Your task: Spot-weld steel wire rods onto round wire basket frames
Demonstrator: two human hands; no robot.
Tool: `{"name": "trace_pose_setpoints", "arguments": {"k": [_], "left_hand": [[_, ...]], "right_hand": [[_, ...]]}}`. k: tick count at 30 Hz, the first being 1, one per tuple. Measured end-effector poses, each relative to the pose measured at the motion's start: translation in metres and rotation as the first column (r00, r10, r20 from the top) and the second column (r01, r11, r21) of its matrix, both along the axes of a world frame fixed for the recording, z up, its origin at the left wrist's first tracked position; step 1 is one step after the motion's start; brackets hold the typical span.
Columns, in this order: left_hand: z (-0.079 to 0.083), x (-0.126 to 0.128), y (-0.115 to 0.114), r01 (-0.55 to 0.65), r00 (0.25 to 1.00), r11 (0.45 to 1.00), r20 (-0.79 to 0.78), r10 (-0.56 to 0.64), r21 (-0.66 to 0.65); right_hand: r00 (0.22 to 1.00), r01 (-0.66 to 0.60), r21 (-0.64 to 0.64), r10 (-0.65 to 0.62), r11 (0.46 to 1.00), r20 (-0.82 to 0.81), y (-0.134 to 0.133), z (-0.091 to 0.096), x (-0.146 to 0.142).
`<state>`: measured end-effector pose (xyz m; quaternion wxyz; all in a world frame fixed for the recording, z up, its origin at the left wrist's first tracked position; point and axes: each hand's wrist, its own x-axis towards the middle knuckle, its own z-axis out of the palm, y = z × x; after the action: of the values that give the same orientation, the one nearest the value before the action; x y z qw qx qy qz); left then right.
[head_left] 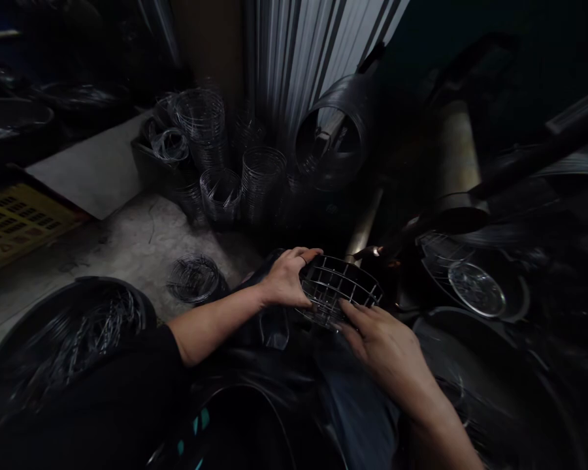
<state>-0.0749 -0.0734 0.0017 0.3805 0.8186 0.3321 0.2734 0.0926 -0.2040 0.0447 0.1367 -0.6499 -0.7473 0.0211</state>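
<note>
A round wire basket (345, 281) of silvery metal mesh is held out in front of my lap, slightly tilted. My left hand (289, 277) grips its left side, thumb low and fingers over the upper rim; a dark ring shows on one finger. On the near right side of the basket, my right hand (379, 329) closes with thumb and fingers on the wires. Just beyond the basket, a copper-coloured tip (372, 253) of a dark machine arm stands close to its far rim. Shadow hides the basket's far underside.
Stacks of wire rings (262, 176) stand at the back beside a large wire coil (330, 137). Left are a tub of wire pieces (112, 326), a ring bundle (196, 277) and a yellow crate (19, 222). Right, a dark basin (475, 326) sits below another holding round wire pieces (476, 287).
</note>
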Motion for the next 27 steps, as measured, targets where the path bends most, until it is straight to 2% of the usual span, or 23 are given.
{"name": "trace_pose_setpoints", "arguments": {"k": [2,7,10,14,19,27], "left_hand": [[-0.002,0.003,0.003,0.001,1.0,1.0,0.023,-0.001,-0.016],[-0.007,0.014,0.008,0.01,0.999,0.999,0.051,-0.007,-0.05],[-0.006,0.022,0.011,-0.001,0.998,0.998,0.07,0.005,-0.062],[-0.004,0.033,0.019,-0.028,0.994,0.997,0.102,0.035,-0.072],[-0.004,0.045,0.029,-0.047,0.989,0.987,0.132,0.068,-0.153],[-0.014,0.05,0.034,-0.017,0.978,0.971,0.197,0.065,-0.237]], "right_hand": [[0.998,-0.054,0.093,0.05,0.994,0.045,-0.004,-0.005,0.001],[0.985,-0.098,0.304,0.135,0.948,-0.106,-0.001,-0.011,0.012],[0.973,-0.106,0.387,0.175,0.916,-0.148,0.006,-0.01,0.021],[0.973,-0.091,0.401,0.168,0.911,-0.16,0.017,-0.009,0.033],[0.978,-0.097,0.397,0.162,0.912,-0.133,0.031,-0.006,0.046],[0.973,-0.057,0.383,0.137,0.922,-0.187,0.036,-0.002,0.046]]}}
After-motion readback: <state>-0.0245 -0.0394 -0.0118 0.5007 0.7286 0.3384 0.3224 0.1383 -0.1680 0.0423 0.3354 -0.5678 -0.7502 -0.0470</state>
